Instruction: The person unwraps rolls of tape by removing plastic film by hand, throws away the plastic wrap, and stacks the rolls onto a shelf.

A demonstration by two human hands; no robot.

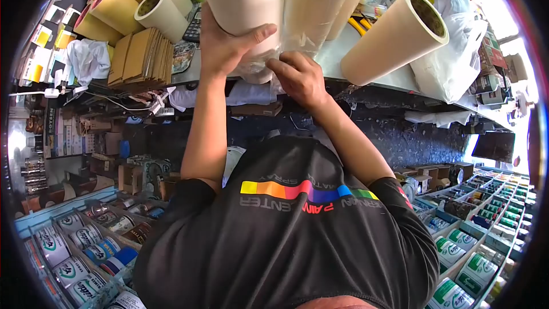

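My left hand (234, 46) is wrapped round an upright cream-coloured roll (243, 8) with a brown cardboard core. Clear plastic film (260, 60) hangs around the lower end of that roll. Close to its right side, my right hand (300, 77) has its fingers closed in a pinch on the edge of the film. Another roll wrapped in clear plastic (314, 6) stands just beyond my right hand. Farther right, a separate cream roll (394, 40) leans on the metal counter (337, 51).
Flattened cardboard pieces (140, 57) and yellowish rolls (117, 8) are on the counter's left. A white plastic bag (452, 57) lies at the right. Paint cans (71, 269) fill trays at the lower left, and more cans (477, 272) fill racks at the lower right.
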